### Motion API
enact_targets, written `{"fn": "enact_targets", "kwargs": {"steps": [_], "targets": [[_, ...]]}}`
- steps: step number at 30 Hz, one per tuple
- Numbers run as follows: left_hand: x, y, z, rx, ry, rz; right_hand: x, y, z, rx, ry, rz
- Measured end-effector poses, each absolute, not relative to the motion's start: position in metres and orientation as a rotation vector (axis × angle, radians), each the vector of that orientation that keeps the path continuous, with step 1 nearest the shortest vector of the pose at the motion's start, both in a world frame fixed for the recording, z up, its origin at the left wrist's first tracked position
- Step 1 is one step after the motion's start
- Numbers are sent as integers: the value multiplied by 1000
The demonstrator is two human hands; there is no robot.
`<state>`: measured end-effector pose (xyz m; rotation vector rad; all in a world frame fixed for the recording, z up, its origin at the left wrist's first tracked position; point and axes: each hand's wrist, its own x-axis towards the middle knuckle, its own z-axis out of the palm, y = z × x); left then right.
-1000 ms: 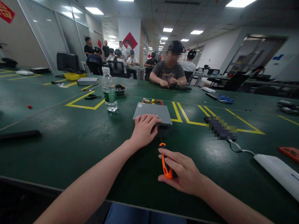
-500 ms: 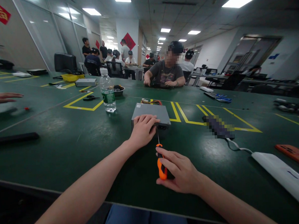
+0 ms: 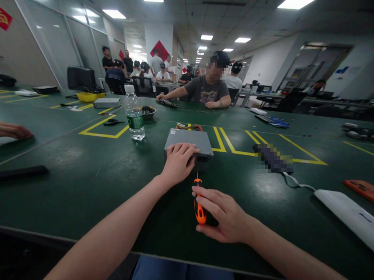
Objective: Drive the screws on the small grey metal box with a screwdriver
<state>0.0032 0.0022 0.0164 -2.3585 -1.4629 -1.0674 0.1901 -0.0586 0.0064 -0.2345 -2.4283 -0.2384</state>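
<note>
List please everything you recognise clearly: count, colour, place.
Table: 1, green, foreground
Box: 1, grey, centre
Screwdriver: 1, orange and black, before box
Bottle: 1, clear, left of box
Bowl: 1, silver, behind bottle
Far box: 1, grey, left rear
Tray: 1, yellow, left rear
Phone: 1, orange, right edge
Slab: 1, white, lower right
Bar: 1, black, left edge
People: several, mixed clothes, beyond box
Co-worker's hand: 1, bare, left edge
Left hand: 1, bare, on box
Right hand: 1, bare, on screwdriver

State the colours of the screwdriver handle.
The screwdriver handle is orange and black, seen best in the head view, at the fingers of the right hand.
</note>
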Motion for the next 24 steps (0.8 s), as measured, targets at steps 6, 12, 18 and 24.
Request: {"fn": "enact_targets", "kwargs": {"steps": [6,12,18,24], "targets": [[3,2,17,-2359,-1465,-1056,191,-60,8,-184,-2405,-307],[4,2,17,-2346,-1461,-1057,192,-58,3,-212,-2428,-165],[4,3,15,-2343,-1450,-1071,193,-59,7,-237,-2429,-326],[4,3,16,-2343,-1455,-1071,195,-57,3,-250,-2346,-232]]}}
